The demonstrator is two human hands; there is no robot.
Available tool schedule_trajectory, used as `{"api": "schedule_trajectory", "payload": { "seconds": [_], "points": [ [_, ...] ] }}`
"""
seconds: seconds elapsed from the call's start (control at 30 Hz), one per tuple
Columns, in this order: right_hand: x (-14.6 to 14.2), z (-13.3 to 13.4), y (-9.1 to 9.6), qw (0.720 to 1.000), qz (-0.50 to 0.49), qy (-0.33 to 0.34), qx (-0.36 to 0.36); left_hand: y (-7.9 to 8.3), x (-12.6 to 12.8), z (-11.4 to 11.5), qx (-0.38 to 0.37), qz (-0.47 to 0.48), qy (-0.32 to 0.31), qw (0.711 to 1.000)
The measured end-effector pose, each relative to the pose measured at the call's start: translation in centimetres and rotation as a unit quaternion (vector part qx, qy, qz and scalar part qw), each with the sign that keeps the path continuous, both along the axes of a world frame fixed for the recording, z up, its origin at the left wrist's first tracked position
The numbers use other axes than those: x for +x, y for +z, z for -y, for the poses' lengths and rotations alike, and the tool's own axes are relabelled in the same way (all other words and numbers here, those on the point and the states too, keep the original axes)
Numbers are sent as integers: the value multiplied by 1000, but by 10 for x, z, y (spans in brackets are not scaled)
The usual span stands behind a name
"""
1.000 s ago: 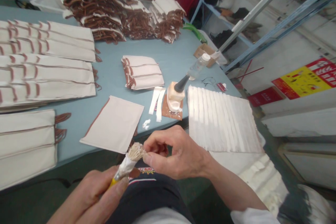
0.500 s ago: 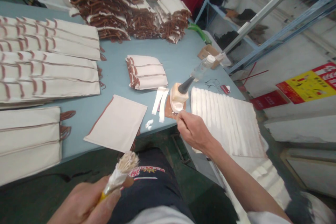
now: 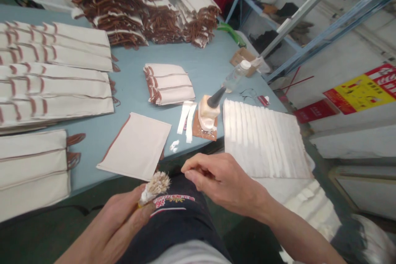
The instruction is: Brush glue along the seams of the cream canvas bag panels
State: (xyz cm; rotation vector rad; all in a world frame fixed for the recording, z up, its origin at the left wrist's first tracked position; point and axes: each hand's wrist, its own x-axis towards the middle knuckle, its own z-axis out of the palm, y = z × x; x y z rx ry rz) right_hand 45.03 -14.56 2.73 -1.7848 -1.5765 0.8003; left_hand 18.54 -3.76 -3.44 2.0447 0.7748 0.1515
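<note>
My left hand [image 3: 114,218] is closed round a brush [image 3: 156,185] with frayed, pale bristles and a white-wrapped neck. To its right, my right hand [image 3: 225,181] is held in a pinch above my lap; whatever may be between its fingertips is too small to make out. Just beyond both hands, a cream fabric pouch [image 3: 136,144] with a brown edge lies flat near the table's front. A glue bottle [image 3: 209,111] with a black nozzle stands on a brown patch [image 3: 201,131], with white paste at its base. White strips [image 3: 187,121] lie beside it.
Striped rows of cream pouches [image 3: 77,86] cover the table's left side. A small pouch stack [image 3: 170,84] sits mid-table, and large brown-and-cream piles [image 3: 123,12] rise behind. On the right are a clear bottle [image 3: 236,76] and rows of white strips [image 3: 262,136].
My right hand has drawn back from the white paste by the glue bottle, toward me and down. My left hand has shifted slightly right with the brush.
</note>
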Motion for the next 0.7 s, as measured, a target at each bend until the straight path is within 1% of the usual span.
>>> {"api": "schedule_trajectory", "payload": {
  "seconds": [0.07, 0.1, 0.2, 0.27, 0.37, 0.47, 0.6, 0.7],
  "points": [
    [-3, -3, 4, 999, -28, -7, 42, 7, 6, -4, -37, -1, -45, 998],
    [-5, -5, 6, 997, -33, -4, 64, 9, 9, -6, -52, -2, -58, 997],
    [-11, -8, 8, 993, -30, 16, 109, 12, 11, -9, -62, 2, -63, 996],
    [-12, -9, 9, 991, -11, 29, 132, 12, 10, -9, -57, 11, -61, 996],
    [-12, -9, 10, 986, 24, 28, 160, 10, 8, -8, -60, 21, -55, 996],
    [-11, -9, 11, 986, 17, 35, 163, 9, 7, -7, -68, 21, -47, 996],
    [-12, -8, 13, 990, -22, 47, 132, 5, 7, -7, -59, 28, -36, 997],
    [-14, -7, 14, 989, -36, 57, 131, 2, 8, -6, -67, 28, -39, 997]
  ]
}}
